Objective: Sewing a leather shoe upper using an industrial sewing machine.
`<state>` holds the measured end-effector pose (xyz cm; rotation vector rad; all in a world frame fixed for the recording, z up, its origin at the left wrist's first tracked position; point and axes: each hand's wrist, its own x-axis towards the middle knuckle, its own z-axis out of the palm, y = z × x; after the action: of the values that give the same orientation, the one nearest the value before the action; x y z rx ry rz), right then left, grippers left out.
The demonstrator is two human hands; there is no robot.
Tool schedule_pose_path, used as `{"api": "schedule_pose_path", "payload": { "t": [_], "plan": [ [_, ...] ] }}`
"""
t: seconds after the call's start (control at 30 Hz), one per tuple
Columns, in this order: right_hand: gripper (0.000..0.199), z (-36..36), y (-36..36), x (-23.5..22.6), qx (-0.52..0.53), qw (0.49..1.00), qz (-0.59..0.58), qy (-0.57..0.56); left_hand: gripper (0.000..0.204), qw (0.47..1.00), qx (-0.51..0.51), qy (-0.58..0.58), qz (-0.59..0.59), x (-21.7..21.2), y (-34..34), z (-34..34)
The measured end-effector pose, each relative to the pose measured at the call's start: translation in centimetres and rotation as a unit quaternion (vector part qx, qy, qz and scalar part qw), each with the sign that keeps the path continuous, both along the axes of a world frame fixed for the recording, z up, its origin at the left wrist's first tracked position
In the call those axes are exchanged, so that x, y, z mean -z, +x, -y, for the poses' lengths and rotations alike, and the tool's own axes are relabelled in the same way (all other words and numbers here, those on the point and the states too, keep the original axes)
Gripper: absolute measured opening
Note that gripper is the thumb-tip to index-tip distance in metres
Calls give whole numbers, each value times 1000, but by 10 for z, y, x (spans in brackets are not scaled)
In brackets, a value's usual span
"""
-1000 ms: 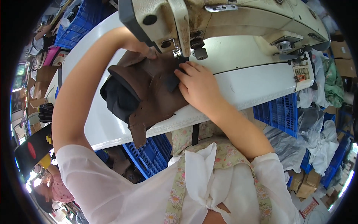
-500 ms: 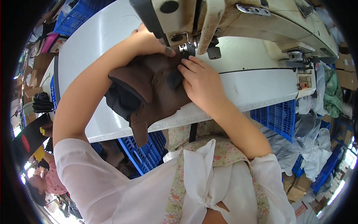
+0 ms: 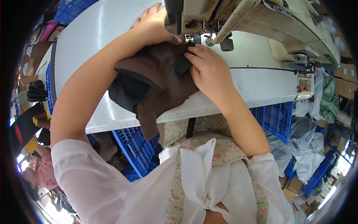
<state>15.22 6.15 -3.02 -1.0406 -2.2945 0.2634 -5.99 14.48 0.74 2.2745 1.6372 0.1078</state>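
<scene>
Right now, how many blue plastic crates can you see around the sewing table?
3 at least: one blue plastic crate under the table's front edge, one below its right end, one at top left; more may be hidden.

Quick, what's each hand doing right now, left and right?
Left hand: fingers curled, pressing the brown leather piece near the sewing machine needle.
Right hand: flat on the same piece, fingers pressing it down.

Both hands press a brown shoe upper (image 3: 156, 82) under the sewing machine (image 3: 253, 18) — left hand (image 3: 153, 26) behind, right hand (image 3: 209, 71) probably flat on top.
</scene>
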Motion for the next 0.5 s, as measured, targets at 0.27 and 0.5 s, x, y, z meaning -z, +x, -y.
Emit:
{"api": "schedule_pose_path", "payload": {
  "t": [0.27, 0.5],
  "plan": [
    [31, 0, -3, -8, 43, 998, 11, -33, 57, 997, -38, -4, 64, 3, 2, 2],
    [23, -5, 0, 1, 36, 999, -21, 2, 52, 975, 101, 186, 68, 3, 3, 5]
  ]
}}
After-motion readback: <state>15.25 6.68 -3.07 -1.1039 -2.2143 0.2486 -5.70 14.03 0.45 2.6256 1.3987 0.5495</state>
